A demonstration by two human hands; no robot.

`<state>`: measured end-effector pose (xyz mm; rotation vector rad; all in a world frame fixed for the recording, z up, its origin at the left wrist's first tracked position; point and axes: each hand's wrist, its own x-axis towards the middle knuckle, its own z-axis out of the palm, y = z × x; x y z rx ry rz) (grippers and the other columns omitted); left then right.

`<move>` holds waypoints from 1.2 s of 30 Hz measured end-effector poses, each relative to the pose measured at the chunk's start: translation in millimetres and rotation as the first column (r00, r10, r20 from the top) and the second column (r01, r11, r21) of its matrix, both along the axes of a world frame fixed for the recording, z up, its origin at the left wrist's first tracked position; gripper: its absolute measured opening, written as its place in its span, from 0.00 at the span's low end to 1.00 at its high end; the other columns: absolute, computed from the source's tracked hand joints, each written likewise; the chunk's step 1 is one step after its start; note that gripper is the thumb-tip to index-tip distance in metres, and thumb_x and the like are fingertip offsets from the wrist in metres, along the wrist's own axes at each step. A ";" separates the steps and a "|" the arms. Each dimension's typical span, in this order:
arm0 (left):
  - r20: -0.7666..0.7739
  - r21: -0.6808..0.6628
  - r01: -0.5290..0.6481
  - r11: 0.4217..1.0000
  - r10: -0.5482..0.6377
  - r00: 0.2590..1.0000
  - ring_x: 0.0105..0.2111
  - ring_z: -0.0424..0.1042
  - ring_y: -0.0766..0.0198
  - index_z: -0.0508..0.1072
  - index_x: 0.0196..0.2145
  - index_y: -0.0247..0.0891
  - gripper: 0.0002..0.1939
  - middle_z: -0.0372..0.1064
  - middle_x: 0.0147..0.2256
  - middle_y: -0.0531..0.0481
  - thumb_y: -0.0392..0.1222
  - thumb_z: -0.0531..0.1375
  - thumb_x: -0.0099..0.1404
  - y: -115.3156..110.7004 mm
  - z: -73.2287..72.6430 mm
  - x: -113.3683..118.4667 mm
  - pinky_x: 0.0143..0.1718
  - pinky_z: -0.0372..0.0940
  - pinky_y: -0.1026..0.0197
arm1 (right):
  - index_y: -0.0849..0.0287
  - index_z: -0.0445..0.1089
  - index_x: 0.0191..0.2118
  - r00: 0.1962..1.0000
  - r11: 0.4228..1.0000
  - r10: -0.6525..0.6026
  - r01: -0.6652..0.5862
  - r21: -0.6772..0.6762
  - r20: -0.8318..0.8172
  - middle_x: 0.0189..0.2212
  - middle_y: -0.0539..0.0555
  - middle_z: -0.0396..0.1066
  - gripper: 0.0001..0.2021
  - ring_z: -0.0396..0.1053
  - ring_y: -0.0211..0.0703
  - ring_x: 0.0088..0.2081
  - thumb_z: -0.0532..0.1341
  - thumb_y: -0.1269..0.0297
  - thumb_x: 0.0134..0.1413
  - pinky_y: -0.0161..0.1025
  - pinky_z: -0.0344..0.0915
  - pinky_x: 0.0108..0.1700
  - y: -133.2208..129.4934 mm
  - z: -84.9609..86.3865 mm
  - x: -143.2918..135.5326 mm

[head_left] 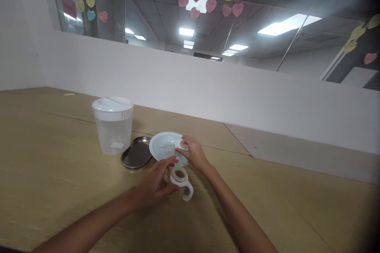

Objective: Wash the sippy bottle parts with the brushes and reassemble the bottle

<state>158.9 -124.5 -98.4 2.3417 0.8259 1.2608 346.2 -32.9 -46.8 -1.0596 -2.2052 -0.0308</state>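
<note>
My left hand [154, 182] wraps round the side of a clear baby bottle with white handles [184, 183], which stands upright on the table. The bottle's threaded mouth is uncovered, and one curved handle sticks out to the right. Pinched in the fingers of my right hand [193, 152] is a white bottle top [179, 144], held up over a pale blue bowl [158, 138]. A thin straw-like piece seems to reach left from the top. Something clear shows in the bowl, too faint to name.
Left of the bowl lies a kidney-shaped metal tray [136, 154]. Behind it stands a translucent plastic bucket with a white lid [114, 126]. A white wall [178, 83] with a glass window bounds the wooden table [74, 174] at the back.
</note>
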 end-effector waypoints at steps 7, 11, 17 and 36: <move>0.061 0.182 0.026 0.983 -0.037 0.997 0.50 0.63 0.51 0.44 0.61 0.42 0.37 0.61 0.52 0.39 0.49 0.58 0.60 9.4 0.7 -10.3 0.50 0.59 0.48 | 0.58 0.58 0.33 0.989 0.995 -0.072 0.080 -0.056 0.132 0.31 0.53 0.64 0.12 0.61 0.45 0.35 0.64 0.67 0.47 0.38 0.59 0.37 1.1 0.1 4.1; 0.111 0.215 -0.004 0.977 -0.020 0.994 0.49 0.64 0.52 0.46 0.60 0.42 0.34 0.63 0.50 0.40 0.49 0.56 0.61 12.3 4.6 -14.8 0.49 0.60 0.50 | 0.59 0.60 0.42 0.981 0.992 -0.036 0.058 -0.114 0.190 0.35 0.53 0.65 0.17 0.63 0.44 0.38 0.64 0.72 0.45 0.39 0.60 0.40 4.3 -2.1 9.4; 0.122 0.239 -0.027 0.971 -0.003 0.993 0.47 0.65 0.54 0.48 0.60 0.41 0.31 0.64 0.49 0.40 0.48 0.55 0.62 15.0 5.9 -16.6 0.48 0.61 0.51 | 0.59 0.62 0.52 0.961 0.994 -0.024 0.054 -0.100 0.275 0.46 0.59 0.61 0.24 0.61 0.46 0.47 0.61 0.76 0.46 0.43 0.57 0.51 6.2 -0.7 11.4; 0.642 0.126 -0.908 0.400 0.665 0.382 0.54 0.56 0.52 0.59 0.53 0.34 0.19 0.58 0.52 0.42 0.46 0.49 0.67 54.4 45.7 -107.3 0.55 0.48 0.46 | 0.58 0.63 0.48 0.940 0.926 -0.147 0.240 -0.291 0.307 0.39 0.53 0.71 0.22 0.67 0.44 0.40 0.63 0.65 0.44 0.40 0.54 0.44 4.6 6.1 6.8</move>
